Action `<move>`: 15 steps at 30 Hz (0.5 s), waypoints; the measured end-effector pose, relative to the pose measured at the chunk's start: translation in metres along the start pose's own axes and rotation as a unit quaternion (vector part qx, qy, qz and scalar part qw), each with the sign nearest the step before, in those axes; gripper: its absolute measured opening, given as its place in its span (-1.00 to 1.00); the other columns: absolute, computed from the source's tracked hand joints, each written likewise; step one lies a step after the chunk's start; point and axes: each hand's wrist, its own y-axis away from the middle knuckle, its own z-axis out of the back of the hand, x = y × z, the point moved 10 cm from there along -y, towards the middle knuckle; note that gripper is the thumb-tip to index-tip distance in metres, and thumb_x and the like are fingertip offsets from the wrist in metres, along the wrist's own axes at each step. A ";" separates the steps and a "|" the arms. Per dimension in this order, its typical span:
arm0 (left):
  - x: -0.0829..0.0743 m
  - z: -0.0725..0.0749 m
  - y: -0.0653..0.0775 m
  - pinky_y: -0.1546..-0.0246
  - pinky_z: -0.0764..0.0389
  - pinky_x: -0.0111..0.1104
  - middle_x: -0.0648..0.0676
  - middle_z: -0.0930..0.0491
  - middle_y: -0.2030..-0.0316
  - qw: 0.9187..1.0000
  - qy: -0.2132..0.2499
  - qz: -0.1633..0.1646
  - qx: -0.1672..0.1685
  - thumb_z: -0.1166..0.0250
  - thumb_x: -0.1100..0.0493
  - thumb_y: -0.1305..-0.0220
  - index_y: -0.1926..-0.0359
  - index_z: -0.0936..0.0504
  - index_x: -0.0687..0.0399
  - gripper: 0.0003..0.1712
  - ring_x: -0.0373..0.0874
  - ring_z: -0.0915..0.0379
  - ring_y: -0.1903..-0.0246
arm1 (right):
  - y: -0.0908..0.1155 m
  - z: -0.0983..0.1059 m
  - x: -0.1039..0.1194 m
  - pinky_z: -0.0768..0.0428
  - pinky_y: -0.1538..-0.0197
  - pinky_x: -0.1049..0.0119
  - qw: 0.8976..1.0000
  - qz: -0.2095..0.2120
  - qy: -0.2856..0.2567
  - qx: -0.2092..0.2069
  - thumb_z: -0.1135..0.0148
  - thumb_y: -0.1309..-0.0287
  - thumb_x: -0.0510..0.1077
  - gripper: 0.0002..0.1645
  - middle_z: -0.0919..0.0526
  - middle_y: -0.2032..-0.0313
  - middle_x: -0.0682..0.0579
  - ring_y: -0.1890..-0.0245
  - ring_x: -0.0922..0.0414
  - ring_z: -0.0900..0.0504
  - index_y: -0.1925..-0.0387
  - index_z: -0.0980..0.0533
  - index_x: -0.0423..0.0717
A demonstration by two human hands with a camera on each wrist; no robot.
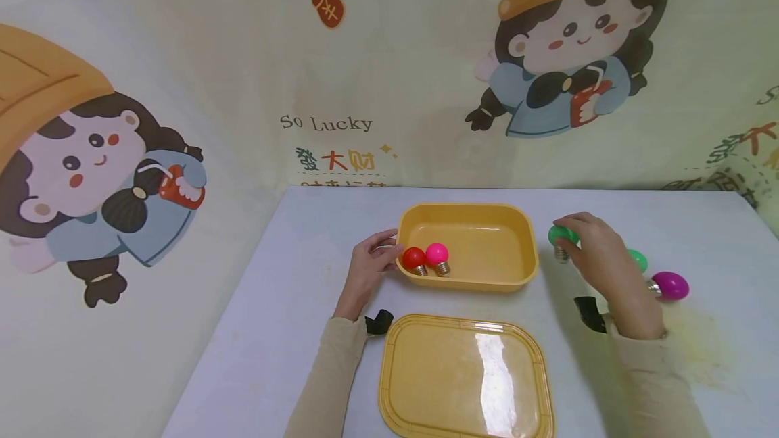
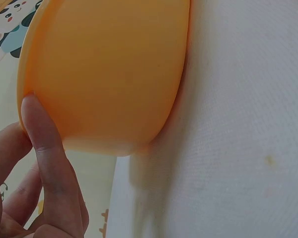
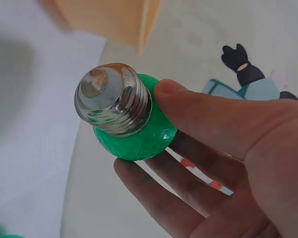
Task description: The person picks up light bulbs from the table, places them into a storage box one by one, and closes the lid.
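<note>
My right hand (image 1: 599, 259) holds a green light bulb (image 1: 562, 235) above the table, right of a yellow plastic box (image 1: 481, 249). Its metal screw base (image 3: 111, 99) points down in the head view; thumb and fingers grip the faceted green globe (image 3: 136, 144) in the right wrist view. At the box's left end, my left hand (image 1: 368, 265) pinches the rim (image 2: 24, 82) between thumb and finger. Inside the box, at its near left, a red bulb (image 1: 414, 258) and a pink bulb (image 1: 437, 254) lie side by side.
A flat yellow lid (image 1: 438, 377) lies on the white table (image 1: 274, 330) in front of the box. Partly behind my right hand are another green bulb (image 1: 638, 261) and a purple bulb (image 1: 671, 286). A printed cloth (image 1: 243, 53) hangs behind the table.
</note>
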 end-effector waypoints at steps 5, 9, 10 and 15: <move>-0.005 -0.001 0.003 0.31 -0.71 -0.40 0.12 -0.57 0.06 1.000 0.008 0.010 0.013 -0.36 0.26 -0.28 -0.24 -0.54 0.23 -0.49 -0.15 -0.59 0.25 | -0.002 0.000 0.011 -0.48 -0.11 -0.32 1.000 0.004 -0.006 -0.005 -0.33 -0.16 -0.36 -0.61 -0.52 -0.02 -0.38 -0.03 -0.33 -0.48 -0.02 -0.53 -0.44; -0.019 -0.004 0.011 0.29 -0.71 -0.37 0.13 -0.57 0.09 1.000 0.006 0.014 0.022 -0.34 0.31 -0.28 -0.24 -0.52 0.31 -0.49 -0.13 -0.59 0.26 | -0.003 0.001 0.019 -0.49 -0.10 -0.31 1.000 0.013 -0.011 -0.011 -0.33 -0.16 -0.36 -0.62 -0.53 -0.02 -0.37 -0.02 -0.33 -0.49 -0.02 -0.54 -0.45; -0.023 -0.005 0.013 0.28 -0.71 -0.37 0.14 -0.57 0.09 1.000 0.005 0.013 0.023 -0.34 0.31 -0.28 -0.24 -0.52 0.32 -0.49 -0.13 -0.59 0.26 | -0.003 0.001 0.020 -0.49 -0.09 -0.31 1.000 0.014 -0.012 -0.012 -0.33 -0.16 -0.36 -0.62 -0.53 -0.02 -0.37 -0.03 -0.33 -0.49 -0.02 -0.54 -0.45; -0.025 -0.005 0.015 0.23 -0.72 -0.33 0.15 -0.57 0.06 1.000 -0.001 0.016 0.023 -0.33 0.29 -0.30 -0.25 -0.52 0.30 -0.49 -0.10 -0.60 0.24 | -0.005 0.001 0.029 -0.49 -0.10 -0.30 1.000 0.024 -0.015 -0.011 -0.32 -0.16 -0.38 -0.62 -0.53 -0.02 -0.38 -0.05 -0.33 -0.47 -0.02 -0.54 -0.45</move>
